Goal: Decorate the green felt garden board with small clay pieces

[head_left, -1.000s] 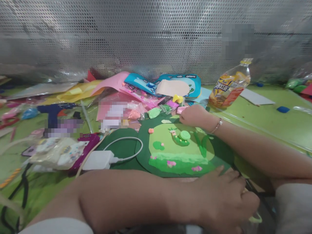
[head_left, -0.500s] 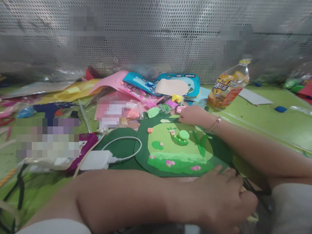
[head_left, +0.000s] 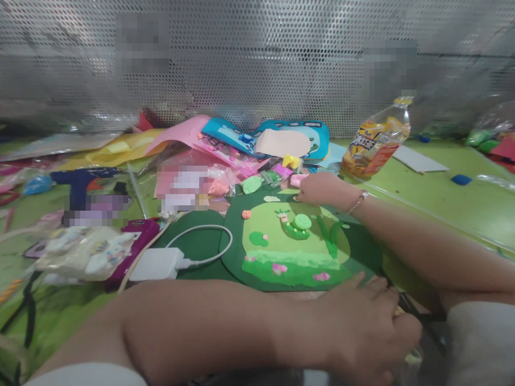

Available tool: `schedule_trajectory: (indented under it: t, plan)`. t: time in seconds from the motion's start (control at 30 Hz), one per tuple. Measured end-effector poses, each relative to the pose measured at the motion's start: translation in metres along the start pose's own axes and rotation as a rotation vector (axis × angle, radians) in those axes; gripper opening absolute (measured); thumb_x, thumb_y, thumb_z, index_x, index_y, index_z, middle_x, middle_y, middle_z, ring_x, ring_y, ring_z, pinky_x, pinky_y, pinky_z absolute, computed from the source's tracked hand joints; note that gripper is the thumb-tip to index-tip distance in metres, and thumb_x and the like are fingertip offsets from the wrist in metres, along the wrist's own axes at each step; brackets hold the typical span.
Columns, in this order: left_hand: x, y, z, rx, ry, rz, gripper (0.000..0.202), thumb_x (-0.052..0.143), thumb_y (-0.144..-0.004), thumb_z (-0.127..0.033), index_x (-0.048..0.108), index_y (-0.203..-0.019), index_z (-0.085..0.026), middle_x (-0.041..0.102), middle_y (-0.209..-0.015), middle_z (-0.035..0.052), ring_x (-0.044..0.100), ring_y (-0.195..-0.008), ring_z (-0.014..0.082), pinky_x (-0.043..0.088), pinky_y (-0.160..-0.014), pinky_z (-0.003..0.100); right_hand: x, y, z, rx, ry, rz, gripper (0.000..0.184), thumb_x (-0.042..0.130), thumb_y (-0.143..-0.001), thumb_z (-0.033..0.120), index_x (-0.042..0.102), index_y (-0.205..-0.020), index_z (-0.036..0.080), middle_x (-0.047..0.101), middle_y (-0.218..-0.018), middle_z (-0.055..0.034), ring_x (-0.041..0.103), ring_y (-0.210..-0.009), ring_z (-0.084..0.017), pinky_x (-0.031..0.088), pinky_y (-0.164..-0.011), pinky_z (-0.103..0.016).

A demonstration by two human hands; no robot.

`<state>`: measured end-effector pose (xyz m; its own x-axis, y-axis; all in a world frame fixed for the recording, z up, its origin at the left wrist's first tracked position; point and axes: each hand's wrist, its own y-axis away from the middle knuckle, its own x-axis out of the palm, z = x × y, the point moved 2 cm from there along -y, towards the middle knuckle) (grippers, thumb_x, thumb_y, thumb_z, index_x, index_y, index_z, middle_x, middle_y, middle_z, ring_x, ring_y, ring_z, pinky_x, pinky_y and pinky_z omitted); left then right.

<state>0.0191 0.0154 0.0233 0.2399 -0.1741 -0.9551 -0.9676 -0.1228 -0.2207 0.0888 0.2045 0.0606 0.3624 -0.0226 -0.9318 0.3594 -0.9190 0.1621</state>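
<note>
A dark green foam board picture (head_left: 364, 238) lies in front of me, with a light green middle. On it sit a clay snail (head_left: 300, 225), leaf shapes, a strip of green clay grass (head_left: 298, 262) and small pink flowers. My right hand (head_left: 319, 190) is at the board's upper edge, its fingers curled down and closed; their tips are mostly hidden, and so is anything between them. My left arm crosses below the board. My left hand (head_left: 374, 321) is at the lower right, fingers bent around something largely hidden, with a bit of clear plastic showing beneath.
Bags of coloured clay (head_left: 252, 185) lie behind the board. A drink bottle (head_left: 376, 139) leans at the back right. To the left are a white charger (head_left: 156, 264) with a cable, a dark blue glue gun (head_left: 78, 185) and a purple case (head_left: 140, 236). A perforated metal panel (head_left: 257, 64) stands behind.
The view has shifted slightly to the left across the things. My right hand has moved a touch to the right along the board's upper edge; my left hand stays nearly where it was.
</note>
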Motion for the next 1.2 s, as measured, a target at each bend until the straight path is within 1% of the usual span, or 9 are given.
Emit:
schedule_trajectory:
  t: [0.13,0.27,0.37,0.67,0.77,0.87,0.97,1.1,1.2]
  plan:
    - [-0.002,0.000,0.000,0.000,0.008,0.028,0.043,0.043,-0.076,-0.032,0.046,-0.110,-0.007,0.045,-0.122,0.0219,0.042,-0.120,0.0337,0.036,-0.094,0.047,-0.001,0.002,-0.001,-0.018,0.021,0.005,0.039,0.043,-0.081,0.042,0.068,-0.076,0.012,0.068,-0.070,-0.0163,0.064,-0.077,-0.029,0.039,-0.056,-0.031]
    - [-0.001,0.001,0.000,0.004,-0.004,-0.004,0.043,0.046,-0.075,-0.033,0.047,-0.109,-0.007,0.047,-0.121,0.0213,0.043,-0.118,0.0340,0.036,-0.093,0.046,-0.002,0.003,-0.002,0.000,0.044,0.035,0.032,0.044,-0.078,0.032,0.069,-0.076,0.010,0.069,-0.076,-0.0178,0.064,-0.077,-0.028,0.038,-0.055,-0.030]
    - [0.001,0.001,0.001,0.006,-0.001,-0.022,0.042,0.046,-0.074,-0.033,0.047,-0.108,-0.008,0.047,-0.121,0.0210,0.044,-0.118,0.0344,0.036,-0.094,0.047,-0.002,0.003,-0.005,-0.011,0.068,0.048,0.031,0.044,-0.077,0.026,0.069,-0.079,0.009,0.069,-0.080,-0.0187,0.064,-0.077,-0.027,0.037,-0.055,-0.028]
    - [-0.003,0.000,0.001,0.006,0.002,0.032,0.043,0.047,-0.075,-0.034,0.047,-0.109,-0.008,0.045,-0.122,0.0219,0.042,-0.120,0.0346,0.035,-0.095,0.047,-0.001,0.002,-0.018,-0.028,0.052,0.082,0.031,0.044,-0.077,0.028,0.070,-0.081,0.011,0.069,-0.085,-0.0172,0.063,-0.076,-0.025,0.036,-0.056,-0.028]
    - [-0.001,0.000,0.000,0.005,0.003,0.038,0.043,0.047,-0.074,-0.034,0.047,-0.109,-0.008,0.044,-0.123,0.0220,0.040,-0.121,0.0346,0.033,-0.096,0.048,-0.002,0.001,-0.016,-0.029,0.036,0.057,0.033,0.042,-0.079,0.028,0.070,-0.081,0.011,0.068,-0.083,-0.0167,0.063,-0.075,-0.026,0.036,-0.055,-0.028]
    - [0.000,0.001,0.000,0.017,0.008,0.010,0.043,0.046,-0.074,-0.033,0.047,-0.109,-0.008,0.044,-0.123,0.0218,0.040,-0.121,0.0352,0.033,-0.096,0.049,-0.002,0.000,-0.012,-0.021,0.020,-0.001,0.038,0.037,-0.082,0.030,0.070,-0.084,0.010,0.068,-0.081,-0.0178,0.063,-0.076,-0.028,0.037,-0.055,-0.029]
    - [0.000,0.001,0.000,0.015,0.001,-0.012,0.042,0.045,-0.075,-0.032,0.047,-0.108,-0.008,0.044,-0.123,0.0217,0.041,-0.121,0.0353,0.032,-0.097,0.048,-0.001,-0.002,-0.007,0.029,-0.007,-0.042,0.042,0.035,-0.084,0.032,0.070,-0.087,0.009,0.068,-0.081,-0.0192,0.063,-0.077,-0.029,0.039,-0.056,-0.030]
    - [-0.001,0.001,0.001,0.009,0.000,0.023,0.043,0.045,-0.076,-0.033,0.046,-0.110,-0.008,0.044,-0.124,0.0217,0.041,-0.121,0.0341,0.033,-0.096,0.048,0.004,-0.005,0.000,0.108,-0.073,-0.066,0.043,0.033,-0.085,0.033,0.069,-0.092,0.011,0.068,-0.081,-0.0184,0.064,-0.078,-0.027,0.040,-0.057,-0.029]
    - [0.000,0.000,0.001,0.008,0.001,0.036,0.044,0.046,-0.075,-0.034,0.047,-0.111,-0.008,0.044,-0.125,0.0215,0.040,-0.122,0.0345,0.032,-0.096,0.048,0.006,-0.005,0.004,0.119,-0.068,-0.098,0.043,0.033,-0.086,0.033,0.069,-0.096,0.012,0.068,-0.086,-0.0190,0.063,-0.083,-0.028,0.042,-0.059,-0.030]
